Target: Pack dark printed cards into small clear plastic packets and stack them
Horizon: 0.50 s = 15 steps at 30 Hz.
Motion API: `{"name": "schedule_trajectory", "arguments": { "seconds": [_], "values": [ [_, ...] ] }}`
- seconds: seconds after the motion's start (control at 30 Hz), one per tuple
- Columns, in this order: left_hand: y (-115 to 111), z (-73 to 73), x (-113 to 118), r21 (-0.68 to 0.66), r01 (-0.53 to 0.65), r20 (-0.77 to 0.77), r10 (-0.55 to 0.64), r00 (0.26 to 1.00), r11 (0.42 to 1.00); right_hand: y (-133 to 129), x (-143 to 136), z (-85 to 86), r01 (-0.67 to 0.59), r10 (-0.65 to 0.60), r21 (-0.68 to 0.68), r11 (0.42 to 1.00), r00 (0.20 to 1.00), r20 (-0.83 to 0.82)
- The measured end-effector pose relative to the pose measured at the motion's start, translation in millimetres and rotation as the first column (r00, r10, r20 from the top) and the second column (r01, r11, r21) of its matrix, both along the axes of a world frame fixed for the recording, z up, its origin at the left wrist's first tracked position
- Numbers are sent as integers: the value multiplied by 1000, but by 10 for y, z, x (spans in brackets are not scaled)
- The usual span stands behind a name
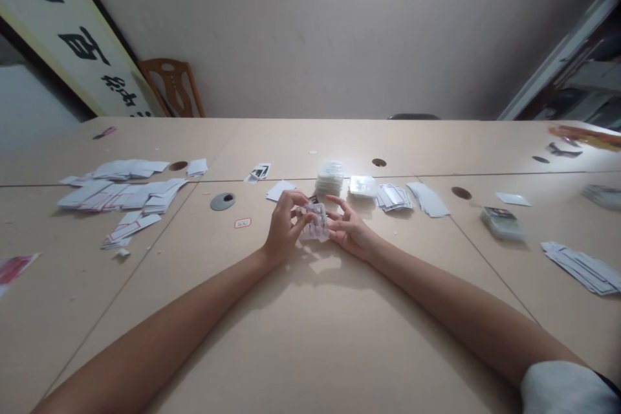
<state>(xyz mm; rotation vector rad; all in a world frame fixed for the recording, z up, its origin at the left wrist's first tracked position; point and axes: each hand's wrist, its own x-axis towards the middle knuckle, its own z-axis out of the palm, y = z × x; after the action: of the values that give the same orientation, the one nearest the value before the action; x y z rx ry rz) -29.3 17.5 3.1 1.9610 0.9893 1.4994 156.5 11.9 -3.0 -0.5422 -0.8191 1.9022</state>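
A small clear plastic case [317, 228] is pinched between the thumb and fingers of my left hand [285, 223], a little above the table. At the right edge of the case, my right hand [356, 233] has its fingers spread and stretched out, with the fingertips at or touching the plastic. A small dark printed piece [313, 199] shows just behind the case, partly hidden by my fingers. Beyond my hands stands a stack of clear cases [330, 176]. To its right lies a lower stack of clear cases [363, 187].
White cards [121, 194] spread over the left side. More cards [394, 196] and white slips [428, 199] lie right of the stacks. Farther right are a clear-cased stack [502, 223] and a fanned pile of cards [582, 267]. Pink-handled scissors [105, 133] lie far left.
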Motion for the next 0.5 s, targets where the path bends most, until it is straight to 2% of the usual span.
{"name": "schedule_trajectory", "arguments": {
  "seconds": [0.13,0.2,0.37,0.5],
  "values": [
    [-6,19,-6,82,-100,-237,117,965,992,12,-8,-25,37,-37,10,999,999,15],
    [-22,36,-5,83,-83,-321,105,941,993,17,-14,-46,84,-84,16,996,996,31],
    [-71,54,17,93,51,-496,2,869,994,11,-36,-82,234,-236,38,972,970,65],
    [-69,25,29,91,42,-505,10,863,995,-7,-55,-69,265,-267,31,964,960,86]
  ]
}}
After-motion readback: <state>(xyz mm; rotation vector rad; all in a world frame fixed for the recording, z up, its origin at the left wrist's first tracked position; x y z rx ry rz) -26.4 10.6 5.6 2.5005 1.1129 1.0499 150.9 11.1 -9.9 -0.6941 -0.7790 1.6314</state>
